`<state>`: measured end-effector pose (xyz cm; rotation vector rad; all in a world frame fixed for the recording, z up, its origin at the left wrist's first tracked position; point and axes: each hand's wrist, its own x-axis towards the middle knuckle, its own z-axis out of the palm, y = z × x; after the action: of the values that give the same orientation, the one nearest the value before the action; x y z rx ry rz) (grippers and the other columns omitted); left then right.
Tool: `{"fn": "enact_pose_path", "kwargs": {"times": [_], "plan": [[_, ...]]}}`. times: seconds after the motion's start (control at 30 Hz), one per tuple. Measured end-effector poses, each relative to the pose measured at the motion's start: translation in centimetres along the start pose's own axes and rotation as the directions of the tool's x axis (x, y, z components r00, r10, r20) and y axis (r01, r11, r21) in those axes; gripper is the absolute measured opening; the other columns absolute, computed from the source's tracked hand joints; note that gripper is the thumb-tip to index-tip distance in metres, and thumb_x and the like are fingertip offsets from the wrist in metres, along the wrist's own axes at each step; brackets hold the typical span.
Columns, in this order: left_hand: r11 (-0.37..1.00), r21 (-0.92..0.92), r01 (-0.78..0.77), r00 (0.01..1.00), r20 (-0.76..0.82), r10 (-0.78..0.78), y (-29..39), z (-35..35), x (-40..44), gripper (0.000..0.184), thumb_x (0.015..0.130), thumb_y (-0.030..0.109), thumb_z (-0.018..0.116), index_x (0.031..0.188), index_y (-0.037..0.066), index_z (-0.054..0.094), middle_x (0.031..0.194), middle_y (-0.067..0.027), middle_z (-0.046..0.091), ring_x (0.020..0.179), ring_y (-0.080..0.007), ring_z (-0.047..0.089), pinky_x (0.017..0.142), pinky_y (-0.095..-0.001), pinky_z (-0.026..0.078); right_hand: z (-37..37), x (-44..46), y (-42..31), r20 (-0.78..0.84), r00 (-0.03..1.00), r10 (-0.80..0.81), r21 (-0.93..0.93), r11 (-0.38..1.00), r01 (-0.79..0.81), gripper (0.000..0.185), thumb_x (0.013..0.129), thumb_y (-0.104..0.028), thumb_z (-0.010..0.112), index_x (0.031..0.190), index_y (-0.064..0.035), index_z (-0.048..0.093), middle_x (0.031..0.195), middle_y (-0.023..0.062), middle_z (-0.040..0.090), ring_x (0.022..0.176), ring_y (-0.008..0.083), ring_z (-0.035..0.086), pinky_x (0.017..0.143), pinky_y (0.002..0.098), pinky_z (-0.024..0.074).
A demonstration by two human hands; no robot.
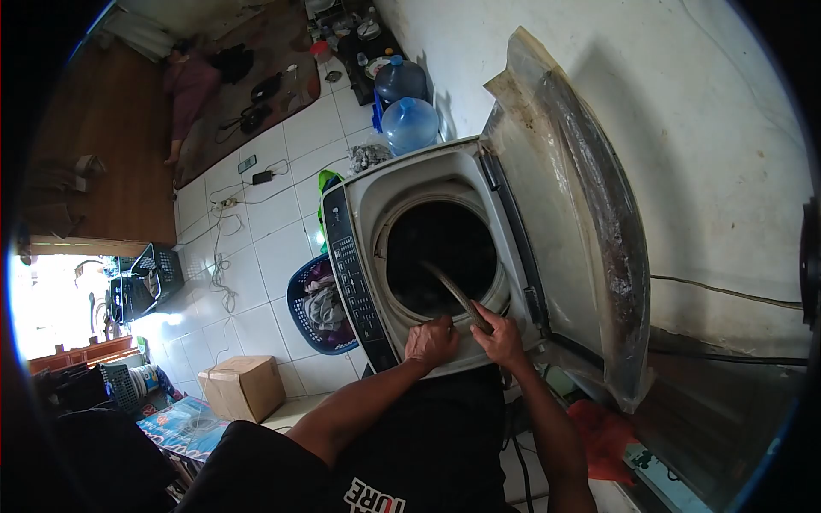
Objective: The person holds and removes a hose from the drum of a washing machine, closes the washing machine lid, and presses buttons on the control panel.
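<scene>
A top-loading washing machine (369, 184) stands before me with its lid raised and its dark drum (440, 248) exposed. A hose (457, 295) bends down over the front rim into the opening. My right hand (499, 339) is closed around this hose at the right of the front rim. On the same rim, just to the left, my left hand (431, 341) rests with its fingers curled over the edge. The drum's inside is too dark to make out. The control panel (352, 278) runs along the machine's left side.
The plastic-covered lid (581, 214) leans toward the wall. Left of the machine sits a blue laundry basket (299, 312) with clothes; a cardboard box (242, 386) lies nearer. Water jugs (410, 126) stand behind. Cables (224, 291) trail over the tiles. A person (190, 90) is on the far rug.
</scene>
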<state>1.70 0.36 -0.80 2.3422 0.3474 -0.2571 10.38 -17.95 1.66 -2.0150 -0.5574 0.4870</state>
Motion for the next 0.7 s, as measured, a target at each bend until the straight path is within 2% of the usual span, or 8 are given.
{"fn": "enact_pose_path", "kwargs": {"times": [0.23, 0.3, 0.4, 0.53, 0.63, 0.7], "plan": [[1.000, -0.001, 0.005, 1.000, 0.000, -0.005, 0.1, -0.1, 0.0, 0.021, 0.090, 0.026, 0.066, 0.096, 0.006, 0.070, 0.078, -0.0209, 0.073, 0.076, -0.0426, 0.074, 0.072, -0.0546, 0.058, 0.2, -0.3, 0.6, 0.009, 0.999, 0.051, -0.010, 0.999, -0.051, 0.057, 0.092, -0.021, 0.074, 0.146, -0.0096, 0.063, 0.072, 0.0210, 0.064, 0.060, 0.0322, 0.067, 0.061, 0.0414, 0.0518], [1.000, -0.001, 0.004, 1.000, -0.003, -0.004, 0.2, -0.1, 0.0, 0.021, 0.090, 0.026, 0.066, 0.096, 0.007, 0.071, 0.079, -0.0207, 0.074, 0.076, -0.0425, 0.074, 0.072, -0.0544, 0.058, 0.3, -0.2, 0.7, -0.017, 1.000, 0.003, -0.015, 1.000, -0.003, 0.057, 0.092, -0.020, 0.074, 0.147, -0.0102, 0.063, 0.072, 0.0203, 0.064, 0.059, 0.0312, 0.066, 0.061, 0.0408, 0.0518], [1.000, 0.001, 0.008, 1.000, 0.000, -0.008, 0.2, -0.1, 0.0, 0.021, 0.089, 0.026, 0.066, 0.095, 0.007, 0.071, 0.079, -0.0203, 0.074, 0.077, -0.0424, 0.074, 0.073, -0.0541, 0.058, 0.1, -0.2, 0.5, 0.006, 0.999, 0.039, -0.003, 0.999, -0.039, 0.057, 0.092, -0.020, 0.074, 0.147, -0.0107, 0.063, 0.072, 0.0196, 0.065, 0.059, 0.0313, 0.065, 0.061, 0.0408, 0.0519], [1.000, 0.009, 0.016, 1.000, 0.001, -0.016, 0.1, 0.0, 0.0, 0.021, 0.089, 0.026, 0.066, 0.095, 0.007, 0.072, 0.081, -0.0204, 0.074, 0.078, -0.0425, 0.074, 0.074, -0.0542, 0.058, 0.0, -0.1, 0.0, -0.019, 1.000, 0.004, 0.016, 1.000, -0.004, 0.058, 0.092, -0.020, 0.074, 0.148, -0.0108, 0.062, 0.074, 0.0199, 0.066, 0.060, 0.0323, 0.066, 0.062, 0.0407, 0.0522], [1.000, 0.001, 0.018, 1.000, -0.002, -0.018, 0.2, -0.1, 0.0, 0.020, 0.089, 0.026, 0.067, 0.095, 0.006, 0.071, 0.081, -0.0208, 0.074, 0.078, -0.0425, 0.074, 0.074, -0.0546, 0.058, -0.2, -0.2, -0.1, 0.041, 0.995, 0.095, -0.006, 0.995, -0.095, 0.058, 0.092, -0.019, 0.074, 0.148, -0.0104, 0.062, 0.080, 0.0214, 0.069, 0.063, 0.0342, 0.068, 0.063, 0.0406, 0.0527], [1.000, -0.001, 0.014, 1.000, -0.003, -0.014, 0.3, -0.2, 0.0, 0.020, 0.089, 0.025, 0.067, 0.095, 0.006, 0.071, 0.081, -0.0210, 0.074, 0.078, -0.0427, 0.074, 0.074, -0.0548, 0.058, 0.1, 0.0, 0.0, -0.032, 0.999, -0.019, 0.032, 0.999, 0.020, 0.058, 0.092, -0.019, 0.074, 0.148, -0.0098, 0.062, 0.084, 0.0228, 0.070, 0.063, 0.0340, 0.067, 0.063, 0.0403, 0.0524]]}}
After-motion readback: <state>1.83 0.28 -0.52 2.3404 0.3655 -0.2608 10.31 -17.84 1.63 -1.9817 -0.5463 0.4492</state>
